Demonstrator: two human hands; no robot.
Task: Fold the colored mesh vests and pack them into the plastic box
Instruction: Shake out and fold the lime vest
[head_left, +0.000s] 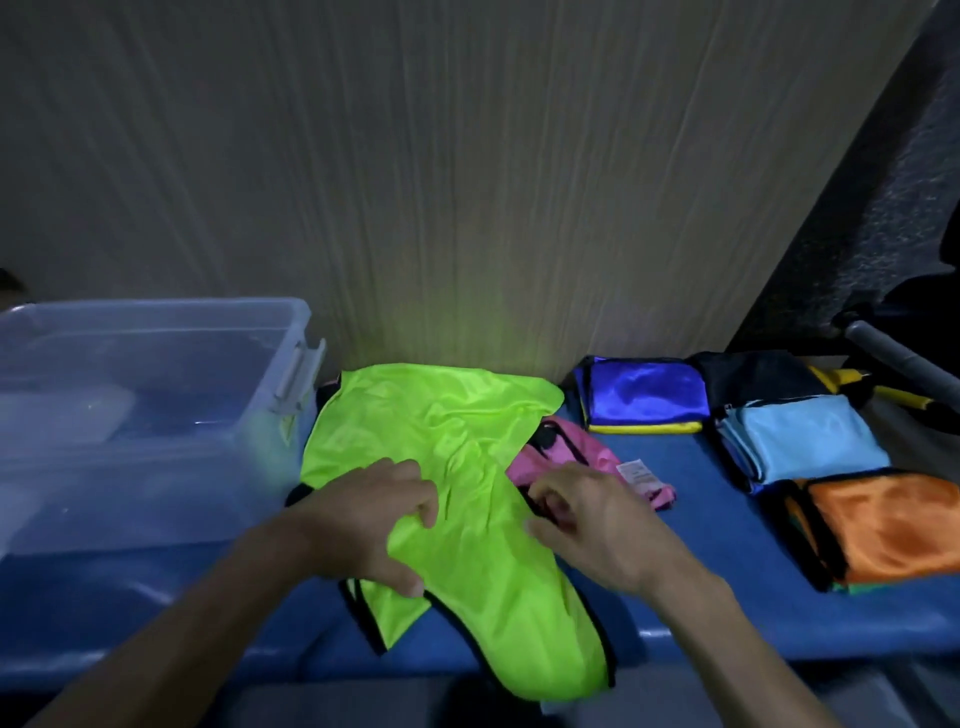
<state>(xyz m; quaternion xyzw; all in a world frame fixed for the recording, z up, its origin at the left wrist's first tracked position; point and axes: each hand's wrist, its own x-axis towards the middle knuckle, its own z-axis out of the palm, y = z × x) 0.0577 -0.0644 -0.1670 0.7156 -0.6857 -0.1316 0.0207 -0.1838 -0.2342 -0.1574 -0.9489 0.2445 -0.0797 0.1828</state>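
Note:
A neon green mesh vest (457, 457) with black trim lies spread and rumpled on the blue table (691, 519), its lower end hanging over the front edge. My left hand (374, 519) grips a bunch of its fabric near the middle. My right hand (582, 519) pinches the vest's black-trimmed right edge. A pink vest (597, 460) lies partly under the green one, to its right. The clear plastic box (145, 415) stands open at the left, close beside the green vest.
Folded vests sit at the right: blue with yellow trim (644, 395), light blue (805, 441), orange (883, 525), and a dark one (753, 376) behind. A grey bar (904, 358) and a yellow object (883, 395) lie at the far right. A wall stands just behind the table.

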